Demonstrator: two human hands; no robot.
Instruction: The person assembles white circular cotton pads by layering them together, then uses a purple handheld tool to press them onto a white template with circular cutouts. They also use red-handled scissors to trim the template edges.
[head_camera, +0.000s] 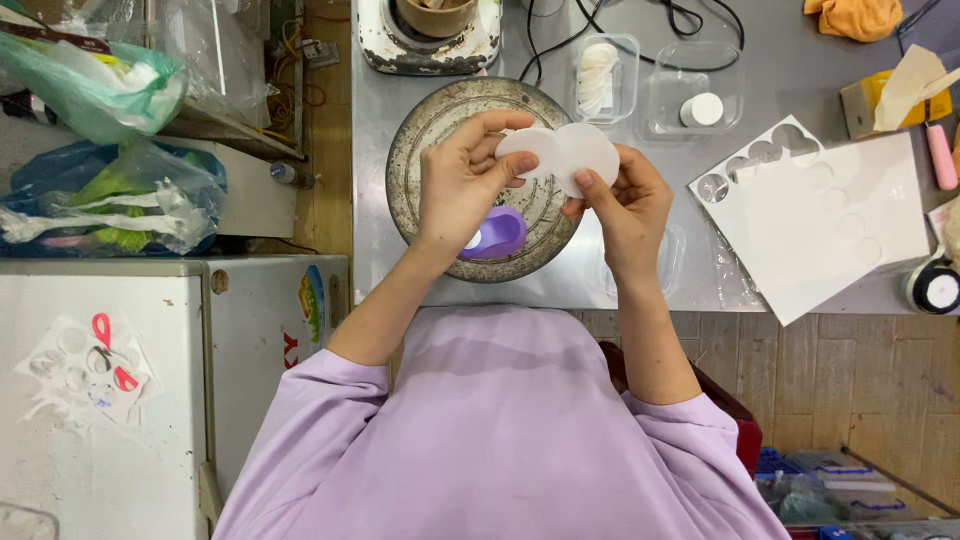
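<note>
My left hand (462, 180) and my right hand (625, 205) both pinch thin white paper discs (565, 155) that overlap, held above a round worn metal turntable (425, 130) on the grey table. The left fingers grip the left disc, and the right thumb presses the right disc's lower edge. A purple hole punch (497, 232) lies on the turntable just under my left hand. I wear lilac sleeves.
A white sheet with round cut-outs (820, 215) lies to the right. Clear plastic boxes (695, 90) and black cables sit at the back. Tape roll (936, 287) at the right edge. A white cabinet (110, 400) with scissors and plastic bags stands on the left.
</note>
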